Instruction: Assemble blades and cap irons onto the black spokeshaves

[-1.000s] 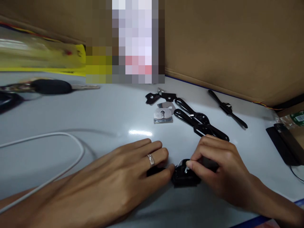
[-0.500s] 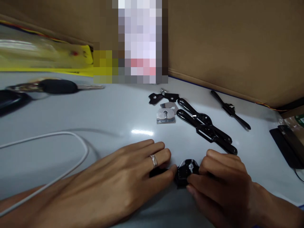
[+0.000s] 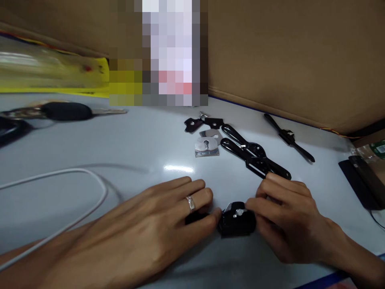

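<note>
A black spokeshave with a silver screw on its middle lies low on the table between my hands. My left hand, a ring on one finger, is closed around its left handle. The curled fingers of my right hand close at the spokeshave's right end, covering the handle there. Beyond the hands lie two black spokeshave bodies, side by side and partly overlapping. Silver blades and dark cap plates rest to their left.
Another spokeshave lies at the back right, near the cardboard wall. Keys and a yellow package are at the left. A white cable crosses my left forearm. A black phone-like object sits far right.
My right hand has shifted off the middle of the spokeshave toward its right end, uncovering more of the body. My left hand keeps its hold. The view has moved slightly.
</note>
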### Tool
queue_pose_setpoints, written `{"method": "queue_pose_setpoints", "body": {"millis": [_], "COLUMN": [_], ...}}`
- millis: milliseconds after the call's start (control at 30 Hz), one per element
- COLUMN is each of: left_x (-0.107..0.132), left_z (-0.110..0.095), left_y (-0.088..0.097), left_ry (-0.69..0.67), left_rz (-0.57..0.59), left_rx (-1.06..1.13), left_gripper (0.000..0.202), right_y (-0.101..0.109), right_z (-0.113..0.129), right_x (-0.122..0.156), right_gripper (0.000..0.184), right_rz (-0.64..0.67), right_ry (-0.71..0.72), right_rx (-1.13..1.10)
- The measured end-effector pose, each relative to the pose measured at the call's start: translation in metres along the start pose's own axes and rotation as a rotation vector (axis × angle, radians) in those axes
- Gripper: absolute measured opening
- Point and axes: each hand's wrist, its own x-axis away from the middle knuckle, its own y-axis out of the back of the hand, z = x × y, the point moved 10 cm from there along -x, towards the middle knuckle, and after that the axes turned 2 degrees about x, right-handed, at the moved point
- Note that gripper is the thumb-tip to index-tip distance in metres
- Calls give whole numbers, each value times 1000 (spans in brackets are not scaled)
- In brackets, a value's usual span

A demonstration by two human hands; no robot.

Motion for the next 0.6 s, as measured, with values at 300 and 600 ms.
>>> {"method": "queue_pose_setpoints", "body": {"millis": [300, 600], "left_x": [1, 3], "left_z": [-1, -2], "left_y": [0, -2], "left_ry": [4, -7], "left_rz": [-9, 0], "left_rx": [8, 1], "left_gripper": [52, 52], "right_y": [-4, -2], "right_z": [13, 14], "right_x": [2, -1], "right_gripper": [31, 40], "right_rz": [1, -8], "right_ry": [68, 94], "right_rx": [-56, -62]}}
